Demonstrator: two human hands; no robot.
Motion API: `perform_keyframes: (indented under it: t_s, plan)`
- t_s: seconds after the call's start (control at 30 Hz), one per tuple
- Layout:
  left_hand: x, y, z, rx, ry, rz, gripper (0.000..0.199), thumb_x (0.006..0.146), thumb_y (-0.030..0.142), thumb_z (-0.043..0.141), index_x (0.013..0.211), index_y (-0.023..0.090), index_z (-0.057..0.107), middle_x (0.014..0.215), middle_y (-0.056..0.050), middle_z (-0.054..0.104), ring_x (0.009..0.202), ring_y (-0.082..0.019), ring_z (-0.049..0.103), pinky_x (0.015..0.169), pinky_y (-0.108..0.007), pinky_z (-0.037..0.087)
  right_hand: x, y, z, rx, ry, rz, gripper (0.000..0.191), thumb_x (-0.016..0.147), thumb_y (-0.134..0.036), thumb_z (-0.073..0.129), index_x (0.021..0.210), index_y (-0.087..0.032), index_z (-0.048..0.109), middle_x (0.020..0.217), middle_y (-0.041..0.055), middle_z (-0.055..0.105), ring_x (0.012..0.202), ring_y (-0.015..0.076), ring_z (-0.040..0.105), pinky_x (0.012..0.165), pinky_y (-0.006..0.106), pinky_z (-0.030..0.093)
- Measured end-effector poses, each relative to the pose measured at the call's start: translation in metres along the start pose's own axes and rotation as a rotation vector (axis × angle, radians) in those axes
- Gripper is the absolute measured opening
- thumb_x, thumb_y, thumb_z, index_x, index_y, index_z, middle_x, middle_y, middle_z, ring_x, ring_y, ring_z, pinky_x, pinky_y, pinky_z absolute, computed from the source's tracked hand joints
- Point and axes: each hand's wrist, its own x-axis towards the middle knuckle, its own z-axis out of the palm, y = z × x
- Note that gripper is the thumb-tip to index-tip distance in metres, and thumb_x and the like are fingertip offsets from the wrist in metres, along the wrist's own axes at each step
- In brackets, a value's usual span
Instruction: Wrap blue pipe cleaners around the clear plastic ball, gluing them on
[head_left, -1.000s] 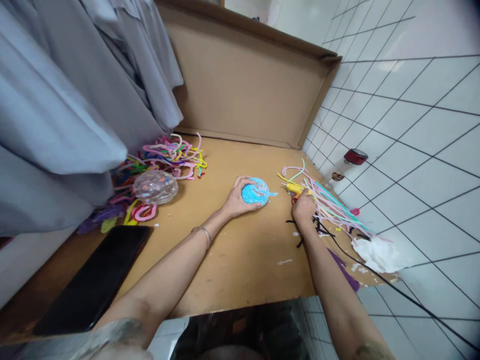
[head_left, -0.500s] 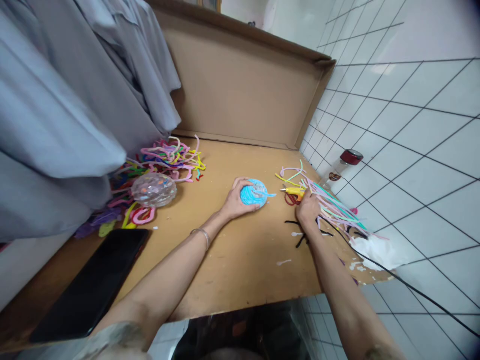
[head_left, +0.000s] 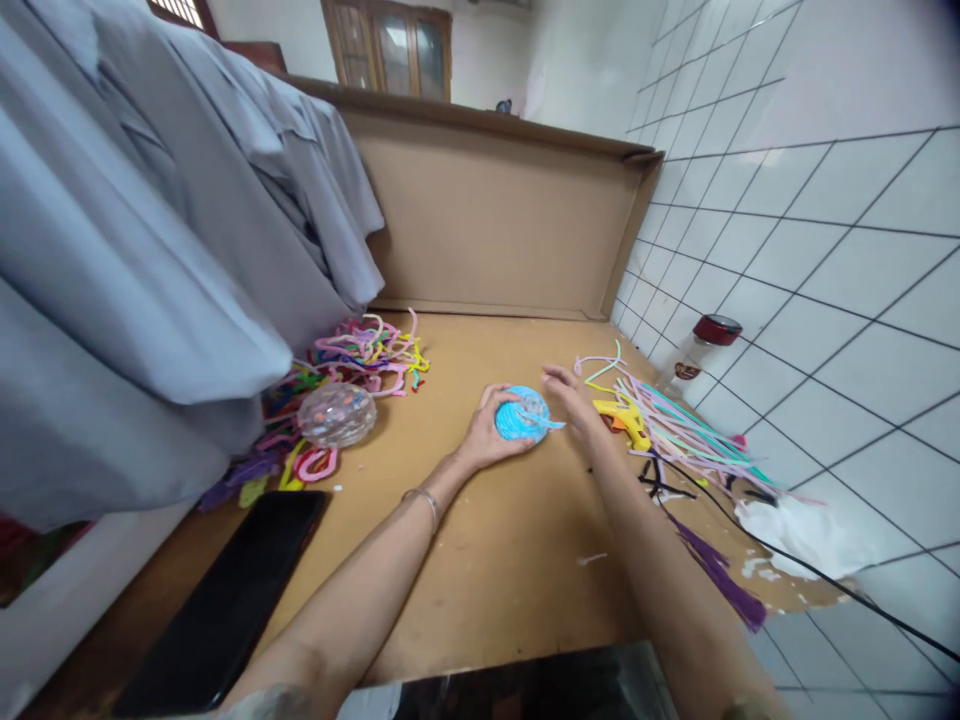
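My left hand (head_left: 491, 432) is closed around a round ball wrapped in blue pipe cleaner (head_left: 513, 421), holding it just over the table. Part of its top is bare and clear, and a loose blue end sticks out to the right. To the right of the ball, my right hand (head_left: 574, 400) is empty, its fingers apart and extended toward the ball without touching it. Just beyond that hand lies a yellow hot glue gun (head_left: 628, 420) on the table, its black cord running off to the lower right.
Long pastel pipe cleaners (head_left: 694, 425), a red-lidded jar (head_left: 701, 350), white tissue (head_left: 799, 535) and a purple tassel (head_left: 716, 575) are at the right. At left are a clear ball (head_left: 337, 414), tangled pipe cleaners (head_left: 375, 350), a phone (head_left: 232, 600) and grey cloth (head_left: 187, 230). Cardboard (head_left: 495, 215) stands behind.
My right hand has let go of the glue gun and moved left toward the ball. The left hand still holds the ball. The whole view has tilted up a little.
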Motion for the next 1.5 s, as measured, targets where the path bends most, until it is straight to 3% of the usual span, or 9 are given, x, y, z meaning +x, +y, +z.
perform_keyframes:
  t_s: [0.1,0.3,0.6,0.87,1.0,1.5]
  plan:
    - [0.000,0.001,0.000,-0.001,0.002,0.016,0.067,0.054,0.029,0.085,0.112,0.025,0.051,0.125,-0.009,0.047,0.122,-0.029,0.051,0.103,-0.051,0.044,0.004,0.004,0.020,0.315,-0.188,0.106,0.046,0.064,-0.041,0.066,0.104,-0.018,0.059,0.095,0.0049,0.066,0.087,0.0188,0.061,0.078,0.031,0.048]
    - [0.001,0.003,0.000,0.004,-0.013,0.047,0.066,0.055,0.026,0.084,0.112,0.026,0.051,0.126,-0.009,0.049,0.123,-0.029,0.051,0.103,-0.052,0.043,0.000,0.020,0.026,0.531,-0.218,0.154,0.047,0.054,-0.034,0.072,0.097,-0.019,0.062,0.091,0.0024,0.067,0.081,0.0164,0.062,0.077,0.030,0.049]
    - [-0.002,0.003,0.000,0.010,-0.041,0.111,0.064,0.059,0.029,0.083,0.113,0.025,0.050,0.129,-0.010,0.046,0.125,-0.029,0.048,0.103,-0.051,0.044,-0.001,0.026,0.027,0.666,-0.206,0.124,0.032,0.056,-0.027,0.071,0.087,-0.023,0.069,0.090,0.0008,0.069,0.088,0.0179,0.062,0.087,0.032,0.047]
    - [-0.003,0.004,-0.001,0.013,-0.046,0.157,0.064,0.061,0.030,0.083,0.115,0.025,0.049,0.129,-0.010,0.044,0.126,-0.029,0.047,0.103,-0.051,0.043,0.002,0.034,0.023,0.794,-0.282,0.144,0.027,0.060,-0.029,0.066,0.086,-0.024,0.070,0.089,0.0011,0.069,0.096,0.0205,0.060,0.092,0.035,0.045]
    - [-0.001,0.007,-0.001,0.020,-0.051,0.149,0.062,0.061,0.030,0.082,0.113,0.025,0.050,0.128,-0.010,0.045,0.125,-0.029,0.049,0.102,-0.050,0.044,0.003,0.035,0.021,0.789,-0.315,0.159,0.037,0.050,-0.017,0.067,0.086,-0.023,0.070,0.091,-0.0006,0.068,0.091,0.0176,0.060,0.086,0.031,0.045]
    - [-0.001,0.006,-0.002,0.012,-0.070,0.169,0.063,0.060,0.030,0.083,0.113,0.026,0.050,0.127,-0.010,0.044,0.124,-0.029,0.049,0.101,-0.051,0.045,0.000,0.026,0.013,0.806,-0.324,0.287,0.040,0.045,-0.011,0.073,0.084,-0.020,0.070,0.078,-0.0020,0.070,0.072,0.0135,0.061,0.071,0.027,0.047]
